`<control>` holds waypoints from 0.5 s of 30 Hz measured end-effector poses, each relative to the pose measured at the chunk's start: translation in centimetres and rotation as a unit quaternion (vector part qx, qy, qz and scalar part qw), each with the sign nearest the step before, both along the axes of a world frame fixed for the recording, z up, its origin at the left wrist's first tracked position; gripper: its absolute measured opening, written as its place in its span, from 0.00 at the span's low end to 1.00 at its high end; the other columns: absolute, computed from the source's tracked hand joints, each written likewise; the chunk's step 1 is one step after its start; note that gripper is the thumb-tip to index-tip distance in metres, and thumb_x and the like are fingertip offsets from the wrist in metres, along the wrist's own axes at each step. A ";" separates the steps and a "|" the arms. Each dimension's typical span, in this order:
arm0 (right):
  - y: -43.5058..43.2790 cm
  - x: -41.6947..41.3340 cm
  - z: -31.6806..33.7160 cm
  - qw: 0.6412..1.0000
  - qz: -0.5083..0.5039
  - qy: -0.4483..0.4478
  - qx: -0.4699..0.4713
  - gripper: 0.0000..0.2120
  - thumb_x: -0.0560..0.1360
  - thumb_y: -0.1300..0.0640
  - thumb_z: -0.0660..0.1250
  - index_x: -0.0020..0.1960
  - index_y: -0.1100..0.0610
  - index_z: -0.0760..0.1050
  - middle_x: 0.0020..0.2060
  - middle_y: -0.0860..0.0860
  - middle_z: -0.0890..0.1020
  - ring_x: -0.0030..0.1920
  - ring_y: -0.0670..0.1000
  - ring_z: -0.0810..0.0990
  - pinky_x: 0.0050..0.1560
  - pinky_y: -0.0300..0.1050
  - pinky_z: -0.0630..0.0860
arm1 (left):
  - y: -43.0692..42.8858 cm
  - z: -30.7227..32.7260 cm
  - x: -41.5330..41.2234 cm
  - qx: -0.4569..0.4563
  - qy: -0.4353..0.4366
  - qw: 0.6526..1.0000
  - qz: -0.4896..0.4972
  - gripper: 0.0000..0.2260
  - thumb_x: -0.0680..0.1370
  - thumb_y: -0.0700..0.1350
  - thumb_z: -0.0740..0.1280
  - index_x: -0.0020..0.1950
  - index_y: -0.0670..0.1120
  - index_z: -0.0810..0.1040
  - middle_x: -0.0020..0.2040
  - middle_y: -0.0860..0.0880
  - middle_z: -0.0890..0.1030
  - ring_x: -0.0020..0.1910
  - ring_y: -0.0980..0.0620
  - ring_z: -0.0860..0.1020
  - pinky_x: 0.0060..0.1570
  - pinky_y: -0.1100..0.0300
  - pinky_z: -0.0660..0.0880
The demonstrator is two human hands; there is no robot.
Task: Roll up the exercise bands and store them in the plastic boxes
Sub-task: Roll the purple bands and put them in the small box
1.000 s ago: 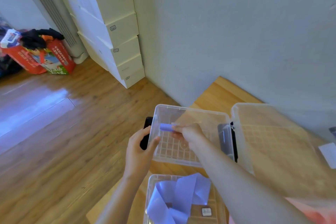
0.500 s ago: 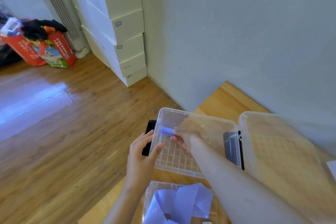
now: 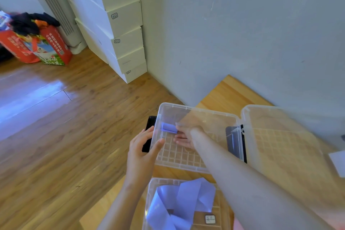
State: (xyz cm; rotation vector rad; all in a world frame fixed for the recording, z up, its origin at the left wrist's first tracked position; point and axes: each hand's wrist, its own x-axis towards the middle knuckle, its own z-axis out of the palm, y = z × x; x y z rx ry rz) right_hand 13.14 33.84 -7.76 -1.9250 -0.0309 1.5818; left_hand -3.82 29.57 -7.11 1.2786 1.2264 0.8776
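A small rolled purple band [image 3: 169, 128] sits low in the far left corner of a clear plastic box [image 3: 197, 110] on the wooden table. My right hand [image 3: 183, 136] reaches into that box; its thumb and forefinger pinch the roll's right end, and its other fingers lie straight over the gridded bottom. My left hand [image 3: 143, 152] grips the box's left wall, thumb inside and fingers outside by the black latch [image 3: 150, 129]. A second clear box [image 3: 149, 198] nearer me holds loose purple bands [image 3: 179, 198].
An opened clear lid [image 3: 283, 142] lies to the right of the far box, past a black latch [image 3: 242, 144]. White paper [image 3: 338, 162] lies at the right edge. The table [image 3: 225, 91] stands against a grey wall. Stacked white cartons [image 3: 123, 24] and a red bag [image 3: 52, 46] are on the floor.
My right hand has carried the rolled band down from above the rim into the box's far left corner. My left hand has stayed on the box wall.
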 end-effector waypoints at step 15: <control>-0.9 -0.1 0.8 0.998 0.038 -0.049 -0.003 0.05 0.76 0.70 0.64 0.45 0.62 0.76 0.38 0.56 0.79 0.38 0.50 0.80 0.41 0.43 0.81 | 0.1 1.4 -0.1 0.016 0.008 1.000 -0.018 0.12 0.74 0.58 0.68 0.56 0.60 0.83 0.63 0.57 0.79 0.65 0.51 0.75 0.63 0.40 0.72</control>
